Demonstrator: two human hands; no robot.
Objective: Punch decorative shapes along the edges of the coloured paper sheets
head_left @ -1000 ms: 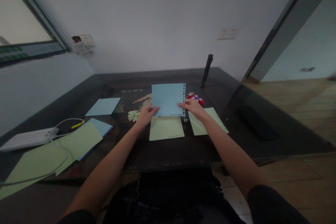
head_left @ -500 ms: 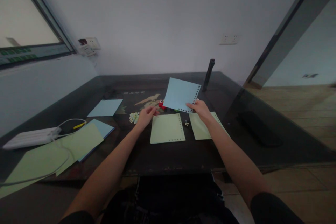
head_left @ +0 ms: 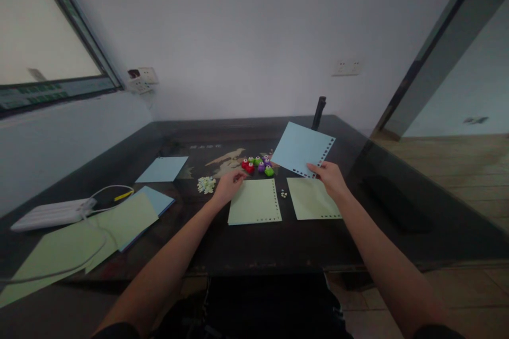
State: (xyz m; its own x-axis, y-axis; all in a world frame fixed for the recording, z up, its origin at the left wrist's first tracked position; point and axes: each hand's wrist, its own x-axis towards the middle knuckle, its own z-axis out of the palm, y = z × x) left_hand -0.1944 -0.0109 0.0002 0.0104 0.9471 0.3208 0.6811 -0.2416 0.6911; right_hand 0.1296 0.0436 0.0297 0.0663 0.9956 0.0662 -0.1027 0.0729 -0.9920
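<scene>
My right hand point(head_left: 330, 176) pinches a blue paper sheet point(head_left: 304, 147) by its lower right corner and holds it up, tilted, over the far right of the table. Small shaped holes run along two of its edges. My left hand point(head_left: 230, 184) is closed, its fingertips together at the upper left corner of a pale green sheet point(head_left: 254, 201); what they pinch, if anything, is hidden. That sheet is punched along its right and bottom edges. Another punched green sheet point(head_left: 310, 201) lies below my right hand. Beyond my left fingertips stand several red, green and purple craft punches point(head_left: 257, 163).
A pile of paper cut-outs point(head_left: 205, 184) lies left of my left hand, a few more cut-outs point(head_left: 283, 194) between the green sheets. At left are a blue sheet point(head_left: 163, 169), overlapping green sheets point(head_left: 71, 243) and a white power strip point(head_left: 51, 214) with cable. A dark upright object point(head_left: 319, 111) stands at the back.
My right hand has carried the blue sheet to the right, uncovering the craft punches. My left hand has shifted slightly right, and the view has tilted a little.
</scene>
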